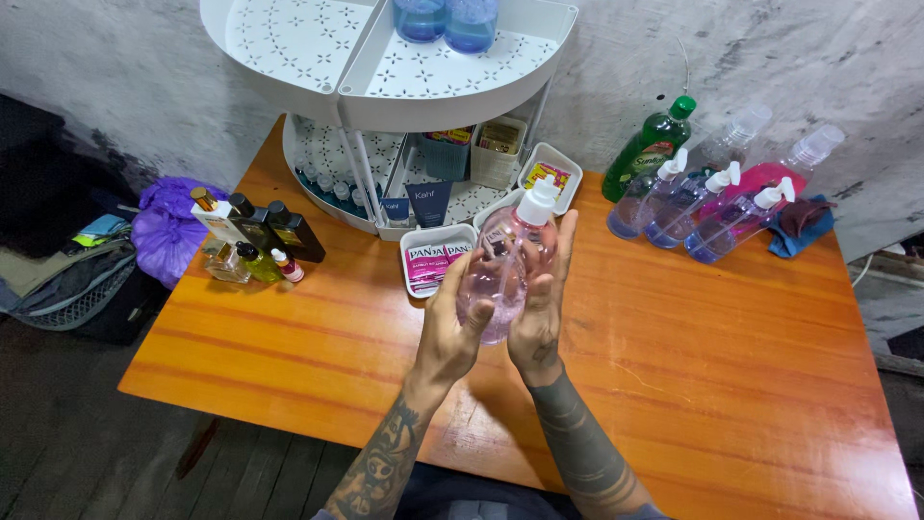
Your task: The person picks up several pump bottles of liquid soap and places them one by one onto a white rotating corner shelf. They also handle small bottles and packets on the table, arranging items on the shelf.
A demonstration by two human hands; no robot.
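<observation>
A clear pump bottle [500, 274] of pale pink liquid with a white pump head, tilted slightly, held up between both palms above the orange worktop [731, 376]

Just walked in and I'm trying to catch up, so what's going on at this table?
A person holds a clear pump bottle of pink liquid between the left hand and right hand, above an orange wooden table. Behind it stands a white tiered organizer. More pump bottles and a green bottle stand to the right, small dark bottles to the left.
</observation>
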